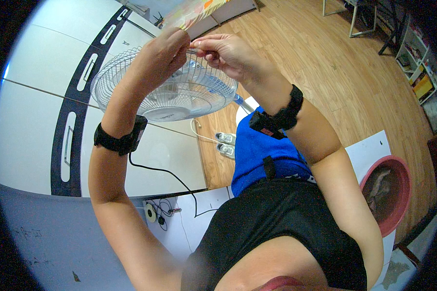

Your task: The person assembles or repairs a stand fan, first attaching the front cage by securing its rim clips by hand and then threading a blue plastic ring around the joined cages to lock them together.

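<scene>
A standing fan (167,114) with a round wire guard and bluish blades is in front of me, its guard tilted. My left hand (164,53) is at the guard's upper rim, its back toward me and its fingers curled in. Beside it, my right hand (226,54) is closed in a pinch, thumb against forefinger. The fingertips of both hands nearly meet over the rim. Whatever lies between them is too small or hidden to make out. Each forearm wears a black strap (117,139) with a small box.
White cabinets (29,116) with dark handle strips line the left. White shoes (226,145) rest on the wooden floor (301,53) below the fan. A reddish basin (407,194) stands at the right. Coiled cables (165,208) lie at lower left; a shelf (417,68) stands far right.
</scene>
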### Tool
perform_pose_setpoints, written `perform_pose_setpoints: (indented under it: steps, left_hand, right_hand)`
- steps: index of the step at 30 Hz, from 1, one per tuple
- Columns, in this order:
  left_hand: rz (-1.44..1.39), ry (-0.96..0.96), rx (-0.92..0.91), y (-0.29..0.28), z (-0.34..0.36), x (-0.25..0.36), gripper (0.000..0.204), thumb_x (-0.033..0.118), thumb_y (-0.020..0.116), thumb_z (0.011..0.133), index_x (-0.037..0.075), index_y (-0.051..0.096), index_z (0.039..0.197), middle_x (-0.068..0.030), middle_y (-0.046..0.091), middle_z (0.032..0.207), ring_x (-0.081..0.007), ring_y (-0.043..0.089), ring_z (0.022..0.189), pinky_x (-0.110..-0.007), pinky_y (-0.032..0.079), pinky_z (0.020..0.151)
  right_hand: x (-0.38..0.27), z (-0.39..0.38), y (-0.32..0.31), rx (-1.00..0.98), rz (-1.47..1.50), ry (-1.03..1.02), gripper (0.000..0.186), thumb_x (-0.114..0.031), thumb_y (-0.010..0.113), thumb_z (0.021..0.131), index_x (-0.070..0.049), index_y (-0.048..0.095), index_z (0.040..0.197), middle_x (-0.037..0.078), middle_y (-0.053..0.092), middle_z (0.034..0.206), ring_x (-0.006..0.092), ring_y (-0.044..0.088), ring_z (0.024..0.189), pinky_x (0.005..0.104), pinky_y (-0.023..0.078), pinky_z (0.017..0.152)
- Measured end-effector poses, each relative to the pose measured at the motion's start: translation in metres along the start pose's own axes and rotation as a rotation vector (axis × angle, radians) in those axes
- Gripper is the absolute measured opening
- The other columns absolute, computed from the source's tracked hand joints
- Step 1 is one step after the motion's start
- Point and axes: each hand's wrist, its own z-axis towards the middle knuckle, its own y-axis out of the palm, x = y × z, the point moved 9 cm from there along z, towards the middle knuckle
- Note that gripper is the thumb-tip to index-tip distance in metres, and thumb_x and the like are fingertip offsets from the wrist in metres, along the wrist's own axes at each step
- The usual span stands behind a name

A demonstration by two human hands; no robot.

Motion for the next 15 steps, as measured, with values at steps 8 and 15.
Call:
perform_pose_setpoints:
  steps: [8, 15]
  left_hand:
    - [-0.014, -0.173, -0.107, 0.009, 0.010, -0.015, 0.011, 0.008, 0.056, 0.080, 0.001, 0.048, 0.083, -0.0128, 0.054, 0.078, -0.0284, 0.058, 0.073, -0.033, 0.047, 0.063]
    - [0.009, -0.179, -0.030, 0.001, 0.010, -0.035, 0.014, 0.009, 0.058, 0.080, 0.002, 0.055, 0.091, -0.0129, 0.059, 0.086, -0.0258, 0.059, 0.077, -0.031, 0.047, 0.068]
  right_hand:
    - [-0.002, 0.000, 0.010, 0.031, -0.227, -0.238, 0.009, -0.010, 0.061, 0.081, -0.002, 0.064, 0.081, 0.003, 0.061, 0.066, 0.0072, 0.053, 0.054, 0.0194, 0.042, 0.049]
    - [-0.005, 0.002, 0.007, 0.125, -0.195, -0.355, 0.008, -0.008, 0.059, 0.082, -0.001, 0.064, 0.081, 0.003, 0.060, 0.065, 0.0074, 0.052, 0.053, 0.0203, 0.043, 0.049]
